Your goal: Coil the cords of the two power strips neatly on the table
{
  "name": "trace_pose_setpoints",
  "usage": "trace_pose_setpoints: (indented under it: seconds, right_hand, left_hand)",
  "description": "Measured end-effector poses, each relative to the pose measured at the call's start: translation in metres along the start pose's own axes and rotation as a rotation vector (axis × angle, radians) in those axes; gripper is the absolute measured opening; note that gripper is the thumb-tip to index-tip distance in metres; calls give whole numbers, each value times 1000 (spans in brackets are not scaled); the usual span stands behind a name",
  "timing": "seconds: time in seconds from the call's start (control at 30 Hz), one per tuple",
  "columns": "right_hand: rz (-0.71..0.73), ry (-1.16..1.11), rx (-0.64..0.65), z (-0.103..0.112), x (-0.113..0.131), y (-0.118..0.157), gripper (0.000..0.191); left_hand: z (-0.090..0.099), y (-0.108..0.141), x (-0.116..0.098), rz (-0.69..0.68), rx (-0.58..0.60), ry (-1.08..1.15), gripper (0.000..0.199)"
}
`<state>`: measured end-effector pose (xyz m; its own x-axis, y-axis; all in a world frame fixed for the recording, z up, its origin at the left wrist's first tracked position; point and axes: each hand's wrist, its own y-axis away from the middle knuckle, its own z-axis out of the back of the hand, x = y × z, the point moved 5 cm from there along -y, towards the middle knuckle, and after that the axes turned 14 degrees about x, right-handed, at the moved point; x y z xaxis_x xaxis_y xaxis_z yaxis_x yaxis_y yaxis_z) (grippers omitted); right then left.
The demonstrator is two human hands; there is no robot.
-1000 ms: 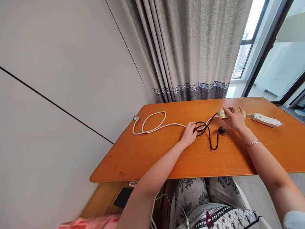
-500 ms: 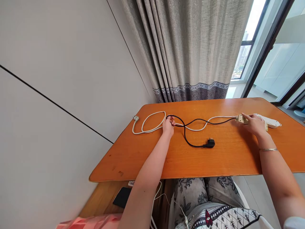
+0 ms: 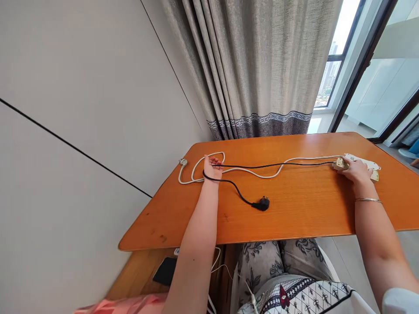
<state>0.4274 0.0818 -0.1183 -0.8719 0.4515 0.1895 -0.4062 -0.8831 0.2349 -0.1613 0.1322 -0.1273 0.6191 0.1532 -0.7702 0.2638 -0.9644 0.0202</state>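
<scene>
Here, in the head view, left hand point(image 3: 212, 169): centre of the frame, fingers half-curled at the black cord point(image 3: 252, 167), which bends around the wrist; whether they close on it, I cannot tell.
Right hand point(image 3: 355, 169): right of centre, clamped from above on the beige power strip point(image 3: 375, 175), beside the white power strip point(image 3: 368, 163).
Black plug point(image 3: 262, 203): lying below centre.
Handling: firm press right, low even pull left should probably straighten the cord without dragging the white cord point(image 3: 262, 176) it crosses.
Surface point(image 3: 294, 209): orange-brown wood, mid-frame.
Room: grey curtain point(image 3: 262, 65) top centre, window point(image 3: 330, 78) upper right.
</scene>
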Motion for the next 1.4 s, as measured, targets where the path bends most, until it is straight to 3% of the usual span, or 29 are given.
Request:
trace_pose_setpoints:
  seconds: [0.23,0.37,0.57,0.77,0.9,1.03,1.2,1.3,1.4]
  right_hand:
    - [-287,-76,-12,11,-13,18,58]
    - [-343,-117,-26,11,-20,23,58]
    - [-256,-163,3,7,-20,16,62]
    - [-209,-214,-8,3,-25,4,64]
    - [-166,-271,-98,-2,-32,-4,66]
    - [-142,-379,-228,-5,-41,-7,65]
    - [-190,-329,-169,-8,-45,-10,68]
    - [-170,-280,-179,-9,-33,-13,71]
    - [20,-215,-207,-13,-1,-13,71]
  left_hand:
    - [12,8,-18,109,252,-9,43]
    - [27,8,-29,81,180,161,47]
    - [36,4,-39,-43,1,165,33]
    - [40,0,-30,28,-64,20,33]
    - [42,3,-26,91,-20,-24,41]
    - [33,10,-18,198,145,-186,39]
    - [24,14,-11,344,230,-264,17]
    - [15,17,-15,353,308,-243,25]
    - [6,22,-21,315,365,-321,21]
